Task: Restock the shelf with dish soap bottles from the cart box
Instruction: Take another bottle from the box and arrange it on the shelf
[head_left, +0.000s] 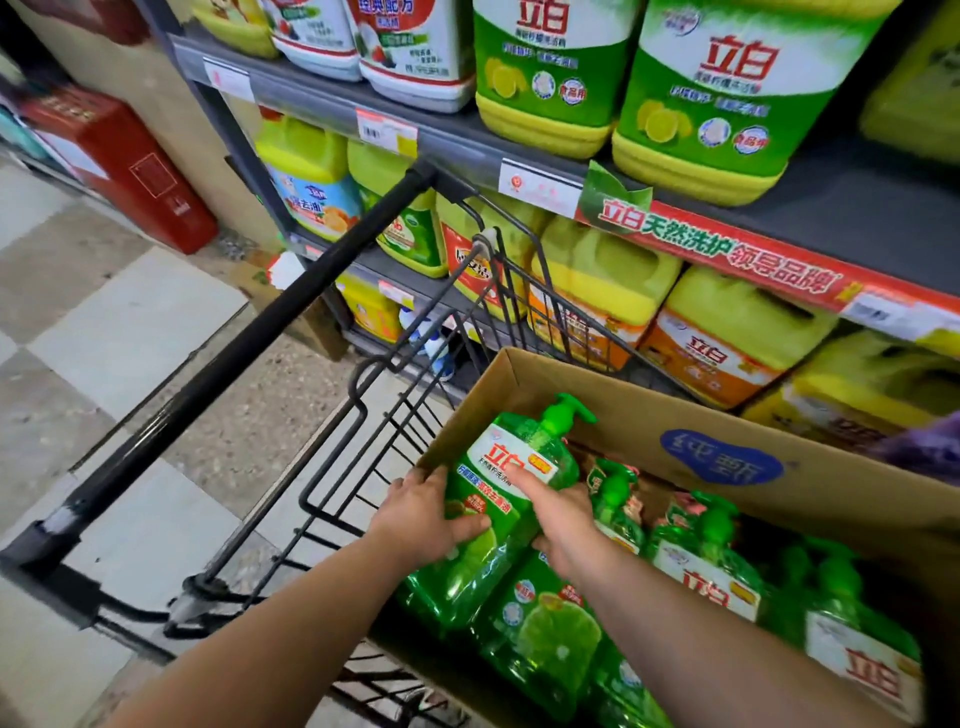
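Left hand (423, 514): fingers (434, 475) curled round the bottle's (488, 452) left side, thumb across its front
Right hand (563, 525): grips the right side, index finger straight on the label
Bottle: green, tilted, pump toward the shelf (457, 137), at the box's (623, 410) left corner, over other bottles (540, 634)
Box: cardboard, in the cart (358, 384)

Under me, the floor (135, 332) fills the left of the frame in large pale and grey-brown tiles, giving way to a speckled, gritty strip (291, 405) toward the centre. At upper left I see a beige wall (150, 98) with a red cabinet (124, 161) at its foot. The grey shelf (332, 106) starts just to the right. The light is soft and even.
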